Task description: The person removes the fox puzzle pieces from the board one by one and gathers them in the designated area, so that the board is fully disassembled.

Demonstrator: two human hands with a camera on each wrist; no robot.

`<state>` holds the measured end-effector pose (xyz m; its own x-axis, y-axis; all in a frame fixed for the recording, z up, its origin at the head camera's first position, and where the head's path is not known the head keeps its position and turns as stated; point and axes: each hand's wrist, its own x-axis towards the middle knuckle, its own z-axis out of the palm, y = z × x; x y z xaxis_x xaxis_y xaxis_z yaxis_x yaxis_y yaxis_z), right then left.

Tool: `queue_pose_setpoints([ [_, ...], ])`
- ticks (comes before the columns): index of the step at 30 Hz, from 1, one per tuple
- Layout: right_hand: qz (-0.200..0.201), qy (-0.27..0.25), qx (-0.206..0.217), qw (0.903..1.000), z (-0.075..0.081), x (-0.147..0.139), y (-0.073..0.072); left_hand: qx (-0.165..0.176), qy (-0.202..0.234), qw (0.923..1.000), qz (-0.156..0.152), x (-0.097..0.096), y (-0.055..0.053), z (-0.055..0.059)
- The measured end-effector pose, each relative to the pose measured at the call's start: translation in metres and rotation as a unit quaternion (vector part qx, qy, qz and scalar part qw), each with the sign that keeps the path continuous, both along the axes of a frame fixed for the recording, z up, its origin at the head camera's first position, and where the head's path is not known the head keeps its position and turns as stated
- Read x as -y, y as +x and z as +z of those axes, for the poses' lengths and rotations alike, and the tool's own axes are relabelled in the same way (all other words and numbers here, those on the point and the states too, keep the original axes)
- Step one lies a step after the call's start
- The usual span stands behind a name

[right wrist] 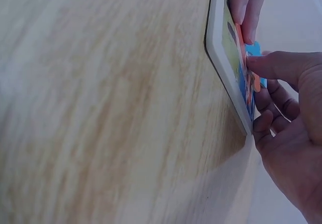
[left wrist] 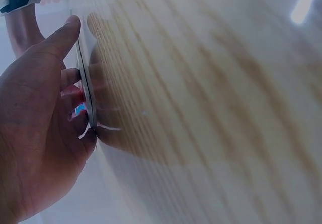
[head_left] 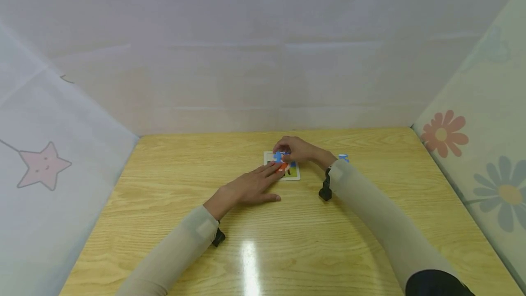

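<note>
Pinching puzzle piece (head_left: 278, 156), left hand (head_left: 255, 186) outstretched

No words, labels, brands, numbers or signs can be read anywhere in the head view, nor in the left or right wrist view.

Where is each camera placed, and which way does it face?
Head: worn on the head, facing forward and down at the table and picture board; the left hand, right hand and both sleeves show.
Left wrist: worn there, facing along the left hand toward the picture board's edge; part of the right arm shows.
Right wrist: worn there, facing the right hand at the picture board; left fingers also show.
Both wrist views share the picture board and table.
</note>
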<state>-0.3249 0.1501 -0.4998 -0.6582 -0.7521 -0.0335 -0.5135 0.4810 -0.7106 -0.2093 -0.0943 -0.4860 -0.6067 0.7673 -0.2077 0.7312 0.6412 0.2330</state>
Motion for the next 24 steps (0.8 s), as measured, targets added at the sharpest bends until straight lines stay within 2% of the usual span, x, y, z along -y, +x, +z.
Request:
queue_pose_setpoints([
  [7, -0.030, 0.005, 0.001, 0.9995, -0.0033, -0.0035, 0.0025, 0.007, 0.007, 1.0000, -0.002, -0.0024, 0.0010, -0.0041],
  [16, -0.028, -0.011, -0.012, 0.9995, -0.0060, -0.0040, 0.0037, 0.006, -0.003, 1.0000, 0.000, -0.0034, 0.0015, -0.0044],
  [24, -0.063, -0.038, 0.018, 0.9971, -0.0034, -0.0070, 0.0023, -0.005, -0.007, 1.0000, -0.003, -0.0047, -0.0014, -0.0052],
])
